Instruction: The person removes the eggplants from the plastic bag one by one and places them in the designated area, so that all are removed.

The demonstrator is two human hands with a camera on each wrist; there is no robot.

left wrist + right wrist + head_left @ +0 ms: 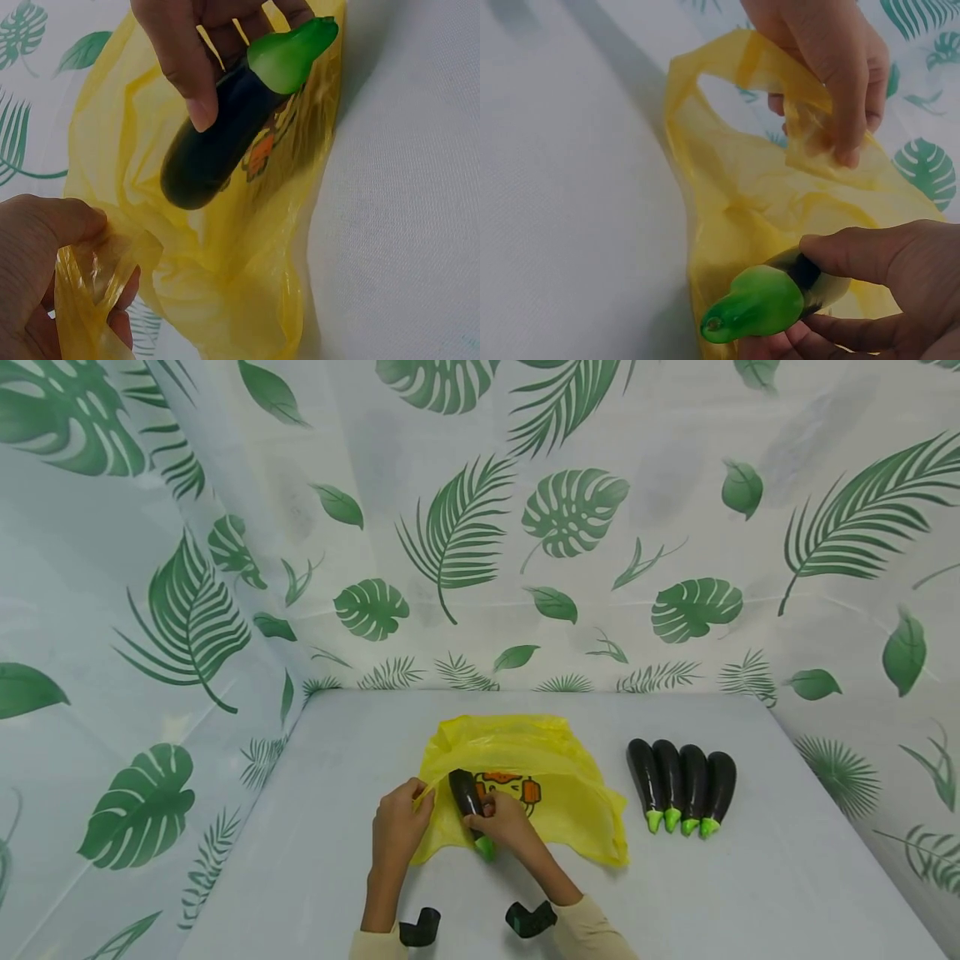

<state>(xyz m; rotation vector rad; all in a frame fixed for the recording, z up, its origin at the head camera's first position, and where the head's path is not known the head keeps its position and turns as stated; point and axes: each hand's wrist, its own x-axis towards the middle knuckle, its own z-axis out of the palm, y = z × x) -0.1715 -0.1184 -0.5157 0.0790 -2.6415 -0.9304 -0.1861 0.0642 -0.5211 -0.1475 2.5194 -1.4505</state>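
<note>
A yellow plastic bag (577, 827) with a printed cartoon face lies spread on the table. My left hand (399, 827) pinches the bag's left edge by a handle, and the left wrist view shows the thin film bunched between thumb and fingers. In my right hand (510, 822) is a dark eggplant (465, 789) with a green stem end (757, 304), gripped near that end between thumb and fingers. The eggplant's dark end points away from me, over the bag near its opening. Whether it touches the plastic, I cannot tell.
To the right of the bag, several more eggplants (682, 785) lie side by side, green ends toward me. The white table (780, 877) meets a leaf-printed sheet (465, 652) at the back and sides. Dark wrist-worn devices (531, 919) sit by both sleeves.
</note>
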